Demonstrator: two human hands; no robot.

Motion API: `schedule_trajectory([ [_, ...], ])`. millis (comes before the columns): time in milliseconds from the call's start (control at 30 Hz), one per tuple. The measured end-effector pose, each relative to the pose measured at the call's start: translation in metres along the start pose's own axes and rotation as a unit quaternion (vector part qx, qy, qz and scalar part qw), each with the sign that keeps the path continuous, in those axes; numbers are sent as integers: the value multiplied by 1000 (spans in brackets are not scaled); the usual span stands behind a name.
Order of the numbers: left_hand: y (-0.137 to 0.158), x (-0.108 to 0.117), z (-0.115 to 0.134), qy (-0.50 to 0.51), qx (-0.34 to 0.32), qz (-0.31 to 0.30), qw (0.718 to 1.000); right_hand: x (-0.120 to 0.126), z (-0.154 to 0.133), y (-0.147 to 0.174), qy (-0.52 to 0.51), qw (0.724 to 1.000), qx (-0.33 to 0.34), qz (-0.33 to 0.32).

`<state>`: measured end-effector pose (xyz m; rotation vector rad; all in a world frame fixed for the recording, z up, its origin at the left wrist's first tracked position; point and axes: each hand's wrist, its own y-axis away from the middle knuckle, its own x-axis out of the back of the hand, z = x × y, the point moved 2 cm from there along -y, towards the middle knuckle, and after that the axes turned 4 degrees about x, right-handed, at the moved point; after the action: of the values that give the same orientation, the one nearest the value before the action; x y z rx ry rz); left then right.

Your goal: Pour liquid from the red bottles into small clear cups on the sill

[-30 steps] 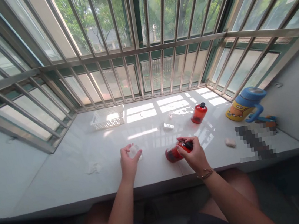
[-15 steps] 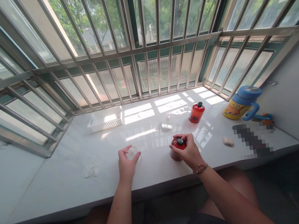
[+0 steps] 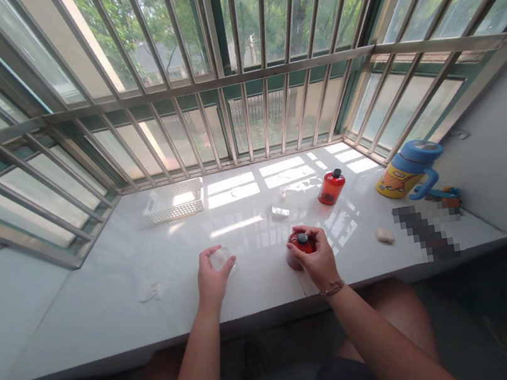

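My left hand (image 3: pixel 213 275) is curled around a small clear, round container (image 3: pixel 222 259) at the front middle of the white counter; its exact kind is hard to make out. Over to the right, my right hand (image 3: pixel 315 254) has thumb and fingers wrapped about the top of a dark red bottle (image 3: pixel 296 261) with a black cap (image 3: pixel 303 238). That bottle stands upright on the counter, partly hidden by my fingers. Behind it is a second red bottle (image 3: pixel 331 190), translucent and black-capped, with something dark at its bottom. A small shiny silver-white piece (image 3: pixel 279 211) lies between the hands, farther back.
A white perforated basket (image 3: pixel 175 201) sits at the back left. Crumpled white tissue (image 3: pixel 150 290) lies at left. On the right are a beige lump (image 3: pixel 385 236), a blue-and-yellow tumbler (image 3: pixel 405 170) and a blurred-out dark item (image 3: pixel 426 233). Metal window bars (image 3: pixel 218 84) enclose the counter's back.
The whole view has shifted slightly. Both hands keep the same grips, and the objects stay in their places on the counter.
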<state>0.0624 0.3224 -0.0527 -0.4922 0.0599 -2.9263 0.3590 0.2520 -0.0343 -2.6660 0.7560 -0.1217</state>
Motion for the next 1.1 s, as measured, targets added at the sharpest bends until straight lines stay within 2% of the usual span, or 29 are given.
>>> schedule_trajectory([
  [400,-2,-1,-8,-5,-14,1,1000,-3,-1,2,5,1000,9,24],
  [567,-1,-1,-6,-1,-12,0,1000,-1,-3,2,55,997,45,7],
  [967,0,-1,-4,2,-9,-1,1000,1,-12,-10,71,993,77,-45],
  [1100,0,-1,-4,2,-2,-2,1000,-1,-1,-6,51,997,64,-12],
])
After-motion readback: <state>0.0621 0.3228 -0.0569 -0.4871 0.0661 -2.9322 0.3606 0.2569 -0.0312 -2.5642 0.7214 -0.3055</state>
